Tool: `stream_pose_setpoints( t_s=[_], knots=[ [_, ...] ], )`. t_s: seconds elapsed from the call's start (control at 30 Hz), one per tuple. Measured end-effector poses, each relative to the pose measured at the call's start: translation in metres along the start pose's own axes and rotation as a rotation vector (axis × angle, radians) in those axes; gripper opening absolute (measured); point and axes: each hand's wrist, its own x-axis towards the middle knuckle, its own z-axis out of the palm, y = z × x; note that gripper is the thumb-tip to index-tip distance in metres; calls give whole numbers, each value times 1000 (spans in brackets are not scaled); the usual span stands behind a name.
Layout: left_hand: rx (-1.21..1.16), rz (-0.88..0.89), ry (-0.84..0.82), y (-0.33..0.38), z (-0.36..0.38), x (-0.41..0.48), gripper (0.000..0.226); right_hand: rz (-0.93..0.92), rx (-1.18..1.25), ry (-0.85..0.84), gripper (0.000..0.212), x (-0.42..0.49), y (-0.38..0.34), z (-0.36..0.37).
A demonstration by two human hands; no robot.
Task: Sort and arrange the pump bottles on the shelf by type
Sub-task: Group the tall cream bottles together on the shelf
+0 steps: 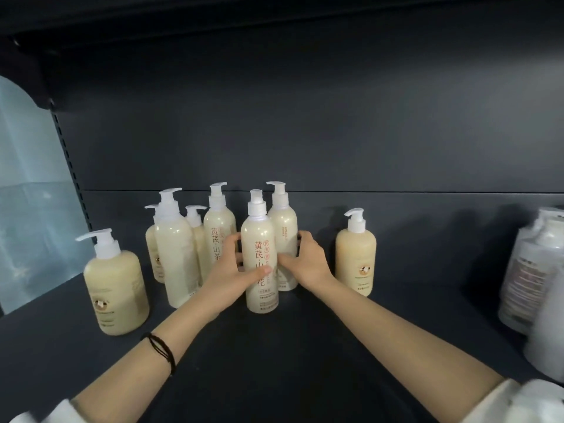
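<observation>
While both hands met around one tall slim pump bottle [261,254] near the middle of the shelf [274,346], the sorting looked only partly done. The left hand [236,270] was wrapped around that bottle's left side, thumb across the label, and the right hand [305,259] pressed against its right side with fingers reaching toward the tall bottle just behind [283,236]; whether the right hand gripped that rear bottle as well, I could not tell. The held bottle stood upright on the shelf, or very close above it.

Several tall slim bottles already stood close together to the left and behind: one with a red-lettered label [218,227], a plain-faced one nearer the front [178,248], and two shorter-looking ones half hidden behind it. That cluster read as one type being gathered.

Two squat, rounded bottles remained apart from each other: one at the near left [114,288], the other to the right of the hands [355,254]. Judging by this, bringing those two together and squaring the tall ones into rows was left to do. Pale wrapped containers [531,270] sat at the far right edge, blurred.
</observation>
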Motion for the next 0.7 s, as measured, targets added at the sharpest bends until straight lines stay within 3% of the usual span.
stream_pose_setpoints(
  t_s=[0.23,0.47,0.7],
  knots=[
    [-13,47,-82,-1,-12,1,77,40,-37,113,77,-9,-7,-2],
    [-47,90,-120,0,-12,-5,77,-30,-68,227,53,-61,-17,-39],
    [-46,109,-210,22,29,-5,74,59,-63,460,55,-92,5,-113]
  ],
)
